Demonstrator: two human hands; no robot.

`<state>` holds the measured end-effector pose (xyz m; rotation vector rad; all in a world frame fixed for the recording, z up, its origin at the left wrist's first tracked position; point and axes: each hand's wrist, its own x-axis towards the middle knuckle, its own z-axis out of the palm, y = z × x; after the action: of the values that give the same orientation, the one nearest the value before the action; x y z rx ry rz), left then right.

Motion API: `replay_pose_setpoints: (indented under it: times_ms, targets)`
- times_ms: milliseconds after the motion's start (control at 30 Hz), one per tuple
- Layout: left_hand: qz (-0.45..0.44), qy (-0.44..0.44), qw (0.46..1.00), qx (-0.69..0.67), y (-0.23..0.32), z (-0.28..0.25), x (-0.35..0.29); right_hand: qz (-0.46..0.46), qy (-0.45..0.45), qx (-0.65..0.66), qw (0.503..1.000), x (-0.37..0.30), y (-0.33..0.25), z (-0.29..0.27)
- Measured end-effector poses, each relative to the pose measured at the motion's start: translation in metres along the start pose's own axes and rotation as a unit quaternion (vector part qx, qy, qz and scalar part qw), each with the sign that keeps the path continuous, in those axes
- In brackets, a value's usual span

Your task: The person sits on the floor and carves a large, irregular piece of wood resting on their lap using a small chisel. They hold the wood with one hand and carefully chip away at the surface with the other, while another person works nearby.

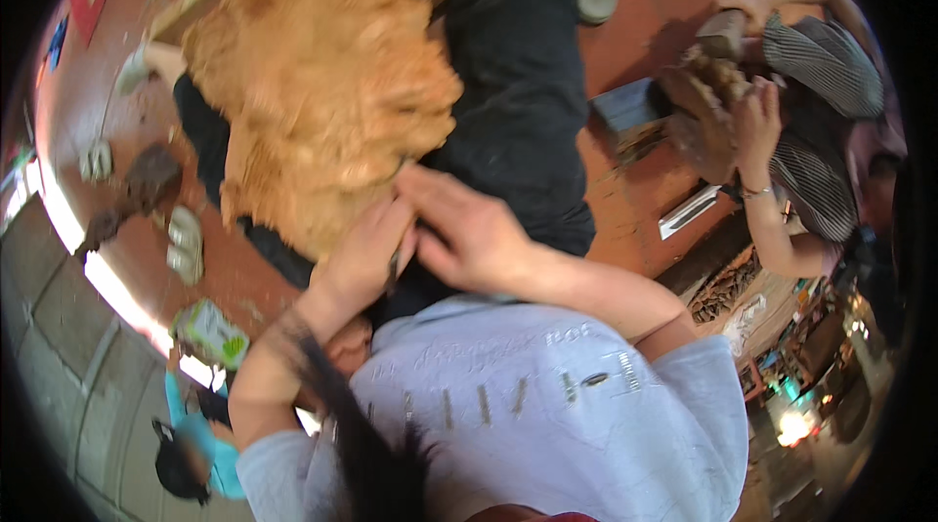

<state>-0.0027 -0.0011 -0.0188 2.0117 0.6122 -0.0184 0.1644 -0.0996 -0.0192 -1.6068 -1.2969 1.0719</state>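
Craggy orange-brown wooden slab (pixel 327 83): I judge heavy, stiff; hold outer edges. Left hand (pixel 369 247), right hand (pixel 471 229) curled together; can't tell what's pinched.

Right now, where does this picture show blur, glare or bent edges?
Head view, upper left: the rough orange-brown wooden slab looks soft, perhaps from motion; head view, left: a bright white strip of ground glares and curves near the rim; head view, lower right: a small white light spot is washed out; head view, corners: black.
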Motion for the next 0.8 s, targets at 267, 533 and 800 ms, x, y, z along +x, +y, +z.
replay_pose_setpoints:
  times_ms: [267, 533, 800]
  targets:
    - [-0.065, -0.025, 0.993, -0.099, 0.013, -0.027, 0.01, -0.024, -0.013, 0.022, 0.999, 0.003, 0.014, 0.005]
    - [-0.219, -0.078, 0.921, -0.313, 0.044, -0.045, 0.006, -0.089, -0.029, 0.032, 0.995, 0.016, 0.018, 0.007]
    - [-0.148, 0.3, 0.926, -0.176, -0.007, -0.067, -0.029, -0.079, 0.011, 0.09, 0.993, 0.022, 0.049, -0.002]
